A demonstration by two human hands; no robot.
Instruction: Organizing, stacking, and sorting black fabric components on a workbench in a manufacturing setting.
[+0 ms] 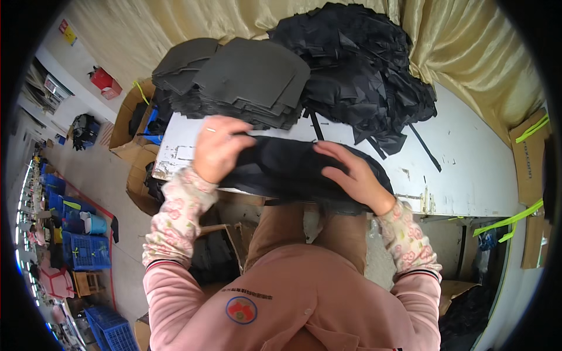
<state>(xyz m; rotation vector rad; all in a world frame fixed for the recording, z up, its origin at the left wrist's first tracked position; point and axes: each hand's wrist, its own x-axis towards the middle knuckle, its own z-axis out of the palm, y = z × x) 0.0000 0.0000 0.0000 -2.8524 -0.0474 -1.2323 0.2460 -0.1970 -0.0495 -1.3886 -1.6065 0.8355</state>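
Note:
A black fabric piece (287, 167), folded or layered with a curved outline, lies at the near edge of the white table in front of me. My left hand (218, 146), wearing a ring, is curled at its upper left corner, thumb and fingers closing on the edge; the fingertips are slightly blurred. Across the right part of the same piece rests my right hand (354, 174), thumb and fingers apart. Just beyond my left hand stands a stack of dark grey foam-like sheets (246, 73). A large heap of black fabric pieces (363, 76) lies farther back to the right.
The white table (468, 158) has worn edges, and black straps (424, 146) trail over it. Gold curtains (468, 41) hang behind. Open cardboard boxes (132, 126) stand at the left, with another box (237, 240) under the table. Blue crates (88, 251) line the floor farther left.

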